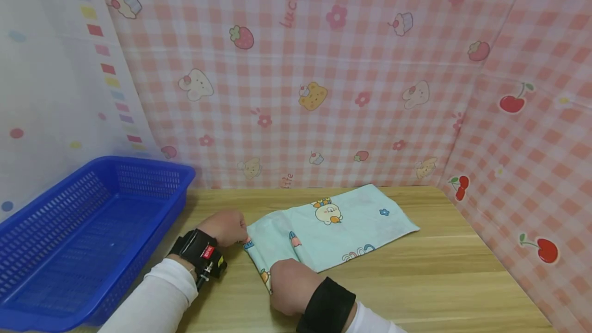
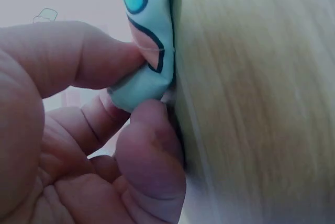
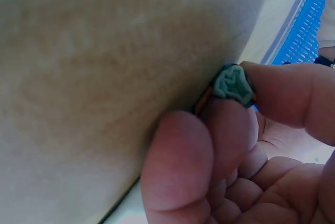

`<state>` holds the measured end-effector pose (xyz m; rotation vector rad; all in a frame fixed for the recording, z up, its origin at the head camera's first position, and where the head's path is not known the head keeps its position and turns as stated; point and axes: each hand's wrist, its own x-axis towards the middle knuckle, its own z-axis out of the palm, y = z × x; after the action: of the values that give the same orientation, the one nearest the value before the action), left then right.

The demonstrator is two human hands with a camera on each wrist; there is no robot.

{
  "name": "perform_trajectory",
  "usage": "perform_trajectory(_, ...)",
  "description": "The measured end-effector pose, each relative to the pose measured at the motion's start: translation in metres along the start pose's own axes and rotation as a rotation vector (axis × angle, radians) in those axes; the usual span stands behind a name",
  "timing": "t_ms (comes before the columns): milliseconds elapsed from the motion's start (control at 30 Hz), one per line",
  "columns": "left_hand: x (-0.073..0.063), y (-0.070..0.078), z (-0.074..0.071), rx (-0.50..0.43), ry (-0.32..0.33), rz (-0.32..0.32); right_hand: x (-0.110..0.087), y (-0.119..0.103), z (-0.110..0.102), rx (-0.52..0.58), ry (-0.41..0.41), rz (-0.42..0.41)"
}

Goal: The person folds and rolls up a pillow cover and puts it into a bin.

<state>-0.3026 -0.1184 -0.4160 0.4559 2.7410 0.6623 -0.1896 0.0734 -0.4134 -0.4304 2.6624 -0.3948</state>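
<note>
A light mint-green cloth [image 1: 342, 235] with cartoon prints lies as a long strip on the wooden table, its near-left end turned over in a fold. My left hand [image 1: 226, 226] pinches the far corner of that end; the left wrist view shows thumb and fingers [image 2: 152, 156] on the cloth's rounded edge [image 2: 138, 90], close to the tabletop. At the near corner, my right hand [image 1: 293, 287] pinches the same end. In the right wrist view a small rolled end of the cloth [image 3: 233, 84] sticks out between thumb and fingertips [image 3: 180, 145].
A blue plastic basket [image 1: 159, 230] with perforated sides stands on the left, close to my left forearm. Pink checked sheeting [image 1: 296, 132] hangs behind the wooden table [image 1: 416, 281] and along its right side. White dotted sheeting [image 1: 55, 91] covers the left.
</note>
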Motion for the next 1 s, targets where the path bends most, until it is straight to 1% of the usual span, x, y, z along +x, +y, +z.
perform_trajectory(100, 0.0, 0.0, 0.001, -0.038, 0.015, -0.03, -0.003, -0.003, -0.003, 0.007, -0.001, 0.004)
perform_trajectory(233, -0.001, -0.001, 0.001, -0.079, 0.051, -0.035, -0.003, -0.002, -0.003, 0.016, -0.007, 0.002)
perform_trajectory(333, -0.001, -0.002, 0.002, -0.109, 0.058, -0.042, -0.003, 0.001, -0.003, 0.024, 0.0, -0.011)
perform_trajectory(433, 0.0, -0.003, 0.003, -0.114, 0.062, -0.056, -0.003, 0.005, -0.004, 0.047, 0.011, -0.02)
perform_trajectory(533, 0.001, -0.002, 0.003, -0.087, 0.073, -0.058, -0.003, 0.008, -0.006, 0.073, 0.022, -0.025)
perform_trajectory(600, 0.002, -0.002, 0.003, -0.069, 0.082, -0.049, -0.003, 0.01, -0.006, 0.092, 0.035, -0.026)
perform_trajectory(800, 0.004, 0.002, 0.007, -0.073, 0.095, -0.024, -0.005, 0.015, -0.008, 0.111, 0.064, -0.027)
perform_trajectory(867, 0.003, 0.004, 0.007, -0.061, 0.1, -0.012, -0.005, 0.016, -0.01, 0.117, 0.055, -0.014)
perform_trajectory(1000, 0.0, 0.002, 0.006, -0.005, 0.098, 0.042, -0.004, 0.019, -0.012, 0.104, 0.025, -0.005)
